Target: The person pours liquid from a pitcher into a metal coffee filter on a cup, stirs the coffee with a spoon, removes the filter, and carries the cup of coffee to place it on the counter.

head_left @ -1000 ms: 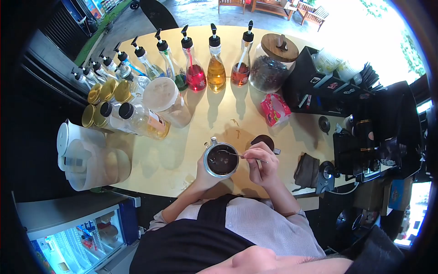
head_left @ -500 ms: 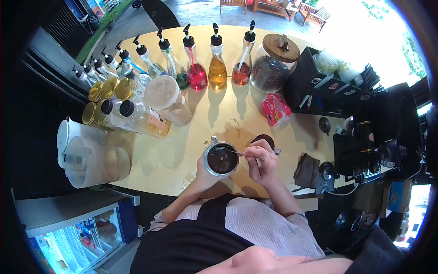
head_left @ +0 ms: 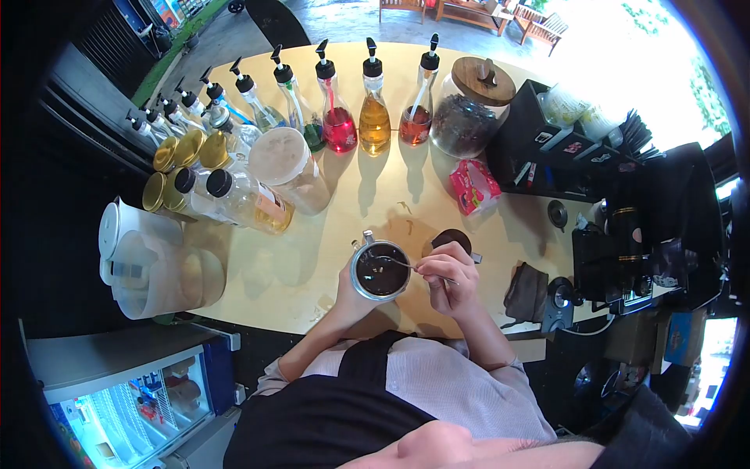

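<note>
My left hand [head_left: 351, 297] wraps around the left side of a round, metal-rimmed pot [head_left: 380, 298] with a small tab at its far edge. Dark liquid [head_left: 379, 277] fills much of it, with bright reflections on the surface. Between the fingertips of my right hand [head_left: 453, 281], I grip a thin metal spoon [head_left: 400, 263]. Its lower end dips into the liquid, so the bowl is hidden. Just beyond my right hand lies a dark round lid [head_left: 451, 238] with a metal tab, partly covered by my fingers.
Pump bottles of coloured syrup [head_left: 374, 117] line the table's far edge. At left stand a lidded tub [head_left: 285, 176], capped bottles [head_left: 258, 207] and plastic pitchers [head_left: 148, 273]. A pink packet [head_left: 473, 187], wooden-lidded jar [head_left: 465, 117], black organizer [head_left: 539, 144] and dark cloth [head_left: 525, 293] are at right.
The spoon has shifted slightly in the liquid, and the reflections on the surface look different. My right hand has moved a little; my left hand keeps its hold on the pot.
</note>
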Demonstrator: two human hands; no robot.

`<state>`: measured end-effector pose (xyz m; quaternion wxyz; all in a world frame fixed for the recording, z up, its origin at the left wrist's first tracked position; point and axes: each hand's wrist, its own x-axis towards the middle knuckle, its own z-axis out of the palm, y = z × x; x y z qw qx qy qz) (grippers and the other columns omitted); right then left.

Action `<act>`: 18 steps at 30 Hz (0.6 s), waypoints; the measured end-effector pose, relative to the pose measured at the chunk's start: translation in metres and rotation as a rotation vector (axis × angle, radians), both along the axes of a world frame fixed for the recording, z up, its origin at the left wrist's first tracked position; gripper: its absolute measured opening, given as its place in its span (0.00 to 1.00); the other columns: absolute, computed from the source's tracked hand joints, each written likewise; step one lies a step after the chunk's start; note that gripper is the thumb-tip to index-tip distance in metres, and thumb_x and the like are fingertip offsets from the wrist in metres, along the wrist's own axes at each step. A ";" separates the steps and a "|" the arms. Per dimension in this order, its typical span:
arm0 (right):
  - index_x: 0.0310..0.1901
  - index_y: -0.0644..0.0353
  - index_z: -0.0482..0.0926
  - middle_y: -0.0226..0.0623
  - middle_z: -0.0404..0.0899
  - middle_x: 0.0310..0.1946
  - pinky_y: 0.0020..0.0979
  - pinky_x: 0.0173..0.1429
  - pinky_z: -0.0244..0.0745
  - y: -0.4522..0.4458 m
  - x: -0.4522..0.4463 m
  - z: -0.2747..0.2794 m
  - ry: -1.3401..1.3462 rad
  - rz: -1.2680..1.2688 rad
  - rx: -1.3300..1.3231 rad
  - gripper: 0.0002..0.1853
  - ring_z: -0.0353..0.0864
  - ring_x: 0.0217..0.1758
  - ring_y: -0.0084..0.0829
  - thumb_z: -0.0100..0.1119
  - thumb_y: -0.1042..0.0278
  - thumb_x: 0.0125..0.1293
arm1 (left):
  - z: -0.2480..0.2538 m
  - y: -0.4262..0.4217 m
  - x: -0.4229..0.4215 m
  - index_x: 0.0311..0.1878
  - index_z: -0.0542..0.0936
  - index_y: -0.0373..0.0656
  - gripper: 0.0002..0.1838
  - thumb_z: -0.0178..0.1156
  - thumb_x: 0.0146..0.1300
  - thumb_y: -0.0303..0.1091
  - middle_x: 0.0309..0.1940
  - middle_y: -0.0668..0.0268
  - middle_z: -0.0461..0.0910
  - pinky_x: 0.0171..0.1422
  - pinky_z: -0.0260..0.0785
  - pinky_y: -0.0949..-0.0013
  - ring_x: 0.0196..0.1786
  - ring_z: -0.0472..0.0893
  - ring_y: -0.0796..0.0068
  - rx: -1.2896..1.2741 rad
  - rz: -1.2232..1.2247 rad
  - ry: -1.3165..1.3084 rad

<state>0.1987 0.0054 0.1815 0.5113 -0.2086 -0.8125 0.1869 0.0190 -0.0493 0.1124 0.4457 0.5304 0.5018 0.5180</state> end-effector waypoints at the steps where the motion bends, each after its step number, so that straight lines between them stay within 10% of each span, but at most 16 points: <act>1: 0.37 0.60 0.75 0.35 0.82 0.28 0.31 0.35 0.72 0.000 0.000 0.000 0.000 -0.001 -0.001 0.03 0.76 0.28 0.35 0.57 0.75 0.63 | -0.001 0.000 -0.001 0.54 0.74 0.38 0.33 0.77 0.42 0.29 0.45 0.63 0.81 0.53 0.74 0.70 0.47 0.82 0.74 -0.002 -0.010 0.019; 18: 0.38 0.59 0.75 0.36 0.83 0.29 0.31 0.35 0.72 -0.001 0.000 -0.004 -0.008 0.010 0.017 0.04 0.76 0.28 0.35 0.58 0.71 0.64 | 0.008 -0.002 0.001 0.53 0.74 0.39 0.33 0.78 0.41 0.32 0.45 0.63 0.81 0.53 0.74 0.69 0.47 0.82 0.74 -0.042 0.011 -0.005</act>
